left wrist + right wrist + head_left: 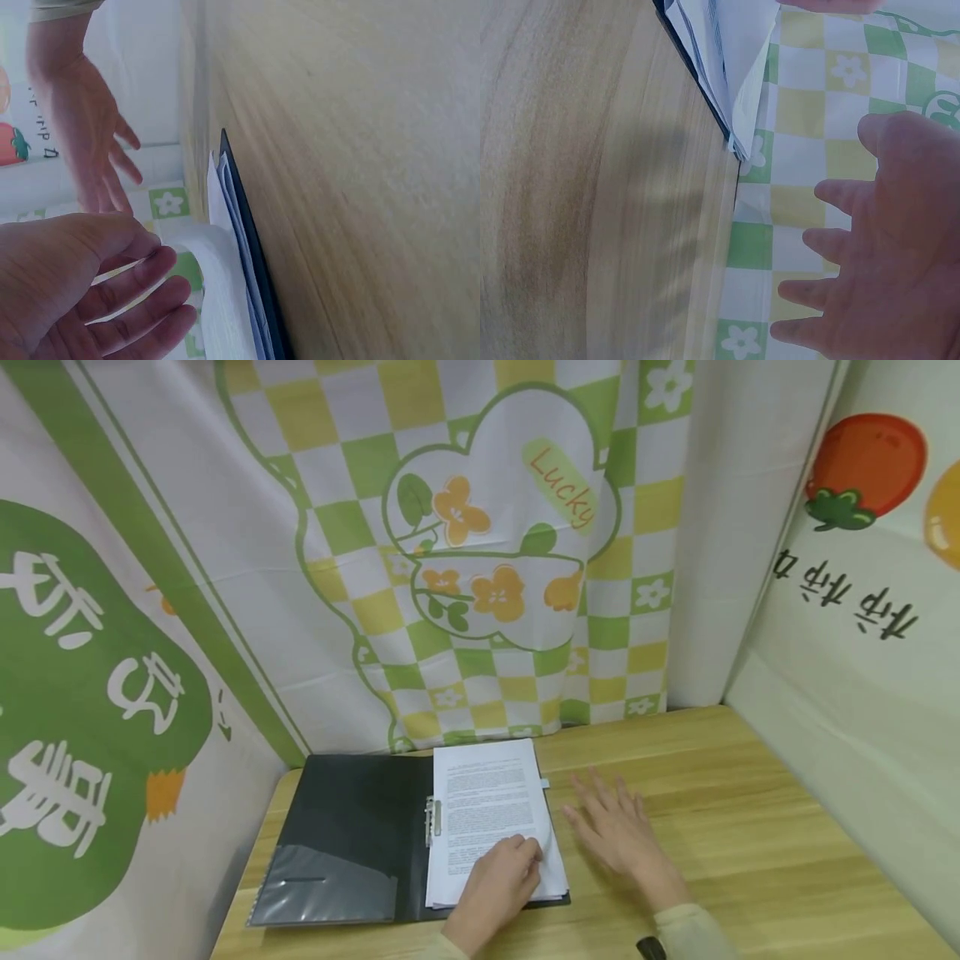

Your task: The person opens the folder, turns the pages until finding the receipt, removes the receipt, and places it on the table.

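A black ring binder (360, 802) lies spread open on the wooden table, with a stack of printed papers (487, 789) on its right side. My left hand (498, 878) is over the stack's lower right part and pinches the edge of a sheet between thumb and forefinger. That sheet (225, 289) bows upward in the left wrist view, apart from the pages beneath it. To the right of the binder, my right hand (617, 828) hovers with spread fingers and holds nothing. In the right wrist view its fingers (840, 196) point toward the stack's side.
A metal clip (432, 821) runs along the papers' left edge. The binder's left cover has a clear pocket (322, 893). A pale tab (545, 783) sticks out at the right. Printed cloth (480, 635) hangs behind the table (720, 827), with further sheets at both sides.
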